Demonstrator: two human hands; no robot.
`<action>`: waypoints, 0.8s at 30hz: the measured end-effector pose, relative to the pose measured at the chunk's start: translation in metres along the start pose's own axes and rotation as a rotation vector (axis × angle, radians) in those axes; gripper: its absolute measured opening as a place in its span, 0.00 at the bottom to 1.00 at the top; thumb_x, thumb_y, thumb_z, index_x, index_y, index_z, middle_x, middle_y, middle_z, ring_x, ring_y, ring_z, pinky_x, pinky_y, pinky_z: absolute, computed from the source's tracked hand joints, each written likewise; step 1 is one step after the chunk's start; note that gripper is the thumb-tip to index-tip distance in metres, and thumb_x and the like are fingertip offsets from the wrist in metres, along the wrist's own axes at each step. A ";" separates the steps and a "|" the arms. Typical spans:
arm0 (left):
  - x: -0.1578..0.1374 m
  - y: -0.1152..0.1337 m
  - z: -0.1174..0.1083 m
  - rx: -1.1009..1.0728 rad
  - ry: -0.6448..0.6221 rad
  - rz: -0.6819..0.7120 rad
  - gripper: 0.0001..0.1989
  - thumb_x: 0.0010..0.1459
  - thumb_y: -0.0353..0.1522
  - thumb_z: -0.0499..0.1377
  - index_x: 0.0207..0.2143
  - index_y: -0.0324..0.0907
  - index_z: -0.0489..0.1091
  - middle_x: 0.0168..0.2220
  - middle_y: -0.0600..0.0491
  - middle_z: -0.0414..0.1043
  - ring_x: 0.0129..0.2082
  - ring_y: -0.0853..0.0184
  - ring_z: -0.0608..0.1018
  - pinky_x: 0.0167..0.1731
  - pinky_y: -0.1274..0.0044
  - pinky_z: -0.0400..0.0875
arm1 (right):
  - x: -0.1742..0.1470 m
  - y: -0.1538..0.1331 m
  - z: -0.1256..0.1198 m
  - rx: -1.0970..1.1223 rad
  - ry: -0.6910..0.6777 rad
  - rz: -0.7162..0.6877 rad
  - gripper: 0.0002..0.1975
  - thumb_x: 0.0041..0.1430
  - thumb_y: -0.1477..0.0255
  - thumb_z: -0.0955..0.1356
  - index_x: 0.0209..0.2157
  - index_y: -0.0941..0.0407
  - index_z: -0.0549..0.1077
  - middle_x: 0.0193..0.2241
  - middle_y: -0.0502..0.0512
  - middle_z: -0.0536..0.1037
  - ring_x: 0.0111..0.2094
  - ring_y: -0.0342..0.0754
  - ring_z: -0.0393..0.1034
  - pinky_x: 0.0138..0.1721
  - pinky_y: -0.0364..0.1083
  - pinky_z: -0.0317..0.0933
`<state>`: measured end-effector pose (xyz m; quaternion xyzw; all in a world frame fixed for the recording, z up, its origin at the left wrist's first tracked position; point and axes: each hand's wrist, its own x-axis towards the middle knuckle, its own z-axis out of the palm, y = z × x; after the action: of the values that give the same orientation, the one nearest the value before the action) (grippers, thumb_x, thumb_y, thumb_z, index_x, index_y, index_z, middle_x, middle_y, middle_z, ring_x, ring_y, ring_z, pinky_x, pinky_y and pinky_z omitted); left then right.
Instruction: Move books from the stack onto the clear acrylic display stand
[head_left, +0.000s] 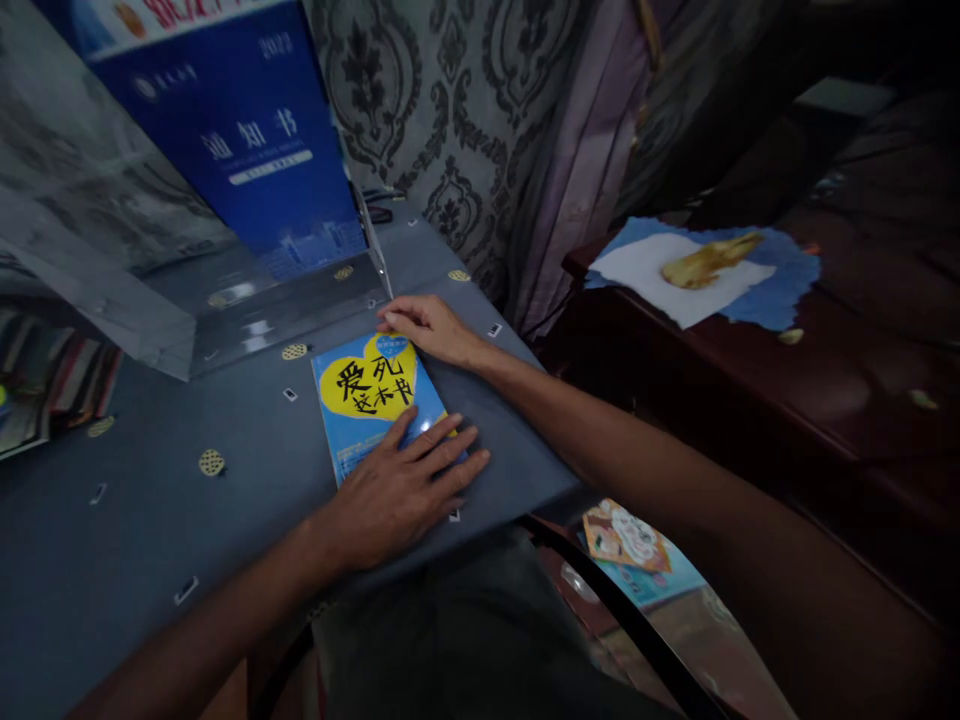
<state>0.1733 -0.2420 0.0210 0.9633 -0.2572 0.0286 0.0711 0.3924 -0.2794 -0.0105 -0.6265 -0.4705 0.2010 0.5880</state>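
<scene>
A blue paperback book (367, 390) with a yellow heart and black Chinese characters lies closed on the grey-covered table. Flat across its lower right part rests my left hand (397, 490), fingers spread, reaching past the book's right edge onto the table. My right hand (431, 328) is at the book's upper right corner, its thumb and fingers bent together along the top edge. How much of that edge lies between the fingertips is hard to make out.
Behind the book stands a clear acrylic holder (150, 335) with a large blue box (247, 130). Stacked books (60, 370) are at the left. On a dark red surface (750, 370) at the right, a yellowish object (709, 262) lies on white and blue paper. A picture book (645, 555) lies below the table edge.
</scene>
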 end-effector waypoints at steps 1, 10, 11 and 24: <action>0.000 0.002 0.002 0.011 0.003 0.006 0.22 0.72 0.39 0.45 0.65 0.43 0.59 0.66 0.44 0.63 0.69 0.58 0.59 0.68 0.55 0.49 | -0.002 -0.003 0.000 -0.053 0.001 -0.009 0.09 0.66 0.71 0.63 0.41 0.57 0.74 0.38 0.55 0.82 0.44 0.50 0.77 0.45 0.48 0.70; -0.014 0.004 -0.001 0.013 0.241 0.053 0.17 0.70 0.33 0.49 0.58 0.42 0.67 0.56 0.45 0.74 0.61 0.61 0.72 0.61 0.63 0.64 | -0.036 -0.033 0.027 -0.618 -0.012 -0.114 0.16 0.69 0.71 0.61 0.54 0.58 0.73 0.53 0.61 0.78 0.60 0.54 0.67 0.62 0.56 0.56; -0.017 0.003 -0.003 -0.021 0.305 0.016 0.17 0.70 0.31 0.49 0.57 0.42 0.68 0.53 0.45 0.77 0.57 0.62 0.75 0.59 0.65 0.67 | -0.042 -0.036 0.030 -0.650 -0.021 -0.132 0.16 0.69 0.71 0.61 0.54 0.58 0.73 0.55 0.62 0.77 0.62 0.54 0.64 0.64 0.57 0.53; -0.067 -0.086 0.011 -0.110 0.664 -0.854 0.17 0.68 0.39 0.50 0.56 0.43 0.63 0.52 0.42 0.71 0.53 0.56 0.73 0.54 0.59 0.70 | -0.105 -0.073 0.057 -0.920 -0.222 -0.103 0.26 0.68 0.61 0.65 0.63 0.58 0.66 0.67 0.69 0.61 0.69 0.61 0.50 0.67 0.68 0.44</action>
<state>0.1581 -0.1369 -0.0067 0.9162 0.1924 0.2862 0.2041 0.2704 -0.3448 0.0121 -0.7723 -0.6012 0.0080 0.2051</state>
